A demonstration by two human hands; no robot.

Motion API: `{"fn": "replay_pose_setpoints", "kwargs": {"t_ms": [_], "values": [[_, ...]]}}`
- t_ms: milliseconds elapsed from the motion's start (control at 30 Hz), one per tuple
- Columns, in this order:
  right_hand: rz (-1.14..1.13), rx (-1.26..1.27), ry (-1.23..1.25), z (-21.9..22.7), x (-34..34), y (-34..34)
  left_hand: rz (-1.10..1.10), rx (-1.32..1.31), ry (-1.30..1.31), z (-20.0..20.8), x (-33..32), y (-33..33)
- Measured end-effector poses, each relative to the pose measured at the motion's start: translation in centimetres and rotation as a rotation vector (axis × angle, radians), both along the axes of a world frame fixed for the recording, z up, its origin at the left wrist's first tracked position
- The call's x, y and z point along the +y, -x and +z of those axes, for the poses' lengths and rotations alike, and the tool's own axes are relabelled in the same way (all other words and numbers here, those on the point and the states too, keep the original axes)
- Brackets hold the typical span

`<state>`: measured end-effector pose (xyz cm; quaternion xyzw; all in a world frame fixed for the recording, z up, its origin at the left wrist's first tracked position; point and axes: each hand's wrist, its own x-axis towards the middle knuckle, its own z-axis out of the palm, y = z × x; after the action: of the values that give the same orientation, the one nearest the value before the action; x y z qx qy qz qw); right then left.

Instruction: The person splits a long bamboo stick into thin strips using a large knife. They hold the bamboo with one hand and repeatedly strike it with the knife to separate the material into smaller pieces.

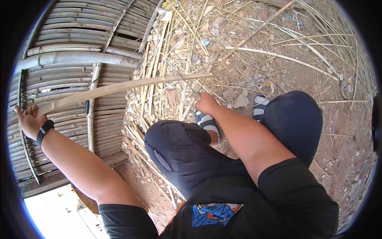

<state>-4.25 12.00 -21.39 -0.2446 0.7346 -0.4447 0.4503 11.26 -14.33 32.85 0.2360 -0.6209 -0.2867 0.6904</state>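
My left hand [30,121] is stretched far out to the left, its fingers closed on one end of a long, flat bamboo strip [119,89]. The strip runs rightward across the view, and its other end is free in front of my knees. In my right hand [207,104], above my left shoe, is the handle of a thin-bladed knife [184,79]. Its narrow blade slants up and to the left and crosses the strip near the free end. Whether the edge touches the strip, I cannot tell.
A slatted bamboo wall [59,71] rises on the left. Split bamboo strips [153,75] lie along its foot, and a pile of thin strips [338,24] is at the far right. Straw, stones and scraps cover the dirt ground [294,75]. My bent knees [175,147] are close below.
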Motion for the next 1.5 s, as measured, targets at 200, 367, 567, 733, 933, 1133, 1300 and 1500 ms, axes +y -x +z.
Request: {"fn": "replay_pose_setpoints", "kwargs": {"t_ms": [200, 367, 567, 733, 933, 1133, 1300, 1500], "values": [[0.035, -0.004, 0.292, 10.1, -1.0, -2.2, -0.043, -0.152, 0.203, 1.4, -6.3, -5.6], [0.165, 0.170, 0.598, 14.0, -2.5, -3.0, -0.139, -0.120, 0.121, 3.3, -7.8, -6.7], [-0.111, 0.038, 0.049, -2.7, 1.4, -1.6, -0.067, 0.095, -0.009, 0.4, -0.8, -2.2], [-0.103, -0.065, 0.077, 3.2, -0.3, -2.8, -0.245, 0.097, -0.020, -0.4, -2.9, -4.4], [0.136, 0.200, 0.521, 12.5, -2.6, -3.8, 0.002, -0.302, 0.244, 3.1, -9.6, -9.1], [-0.060, 0.210, -0.039, -2.5, 0.0, -1.4, -0.193, 0.046, 0.002, 1.4, -4.7, -4.7], [-0.036, -0.022, -0.043, 4.6, -0.6, -1.6, -0.235, 0.162, -0.031, -0.1, -1.9, -3.1], [0.121, 0.212, 0.481, 13.3, -2.5, -3.2, -0.360, -0.115, 0.162, 4.7, -5.1, -7.2]]}}
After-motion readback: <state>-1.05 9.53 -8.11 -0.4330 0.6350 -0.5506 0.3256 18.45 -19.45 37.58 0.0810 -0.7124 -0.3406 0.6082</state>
